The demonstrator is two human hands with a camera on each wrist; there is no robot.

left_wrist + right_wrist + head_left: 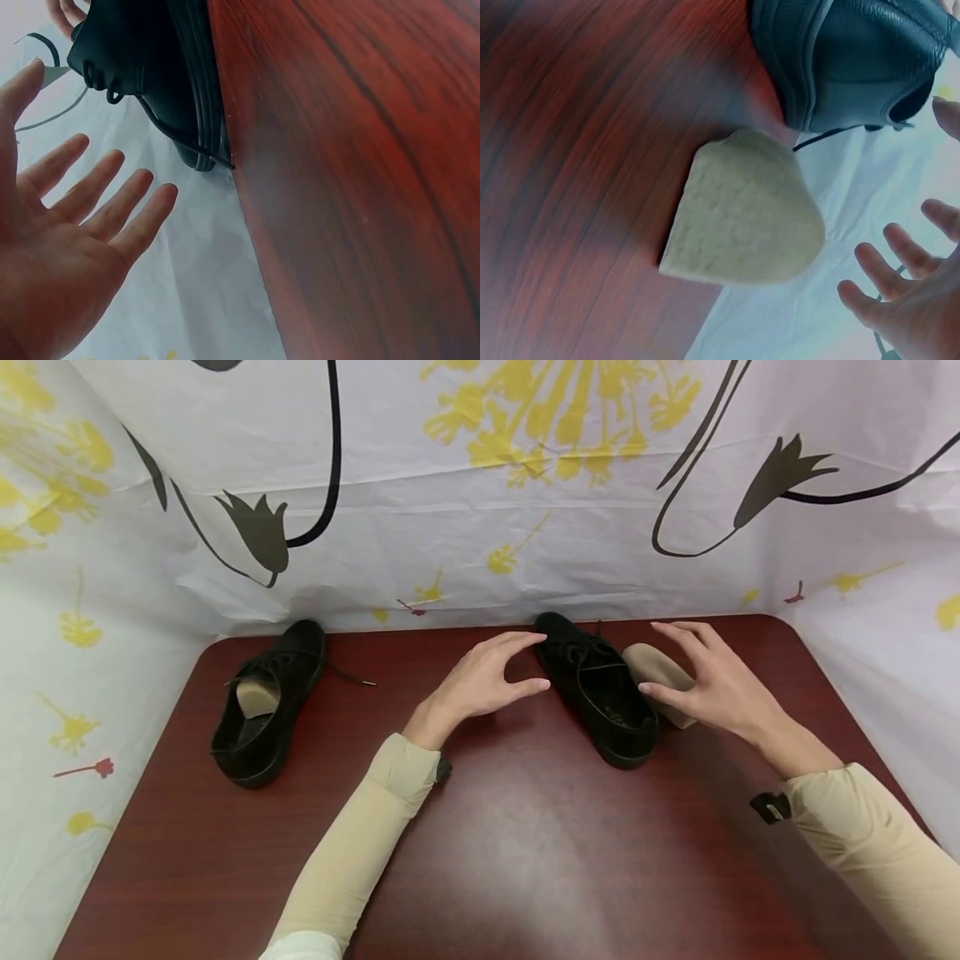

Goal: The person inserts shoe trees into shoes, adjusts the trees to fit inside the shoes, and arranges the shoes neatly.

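Note:
A black lace-up shoe [619, 737] lies at the back right of the table, its toe toward the cloth and its opening bare inside. Left of its toe, my left hand [480, 680] hovers with fingers spread and thumb apart, holding nothing. My right hand [716, 683] is over a beige shoe insert [654, 667], fingers loosely bent and nothing in them. That insert lies along the shoe's right side; the right wrist view shows its flat, rounded end [742, 214] on the table. In the left wrist view, the shoe's laces hang beyond my fingers [142, 217].
A second black shoe [294, 714] rests at the back left, with a beige insert [257, 697] inside it and a loose lace trailing right. The dark red table [480, 860] meets a white patterned cloth [450, 543] at the back and both sides.

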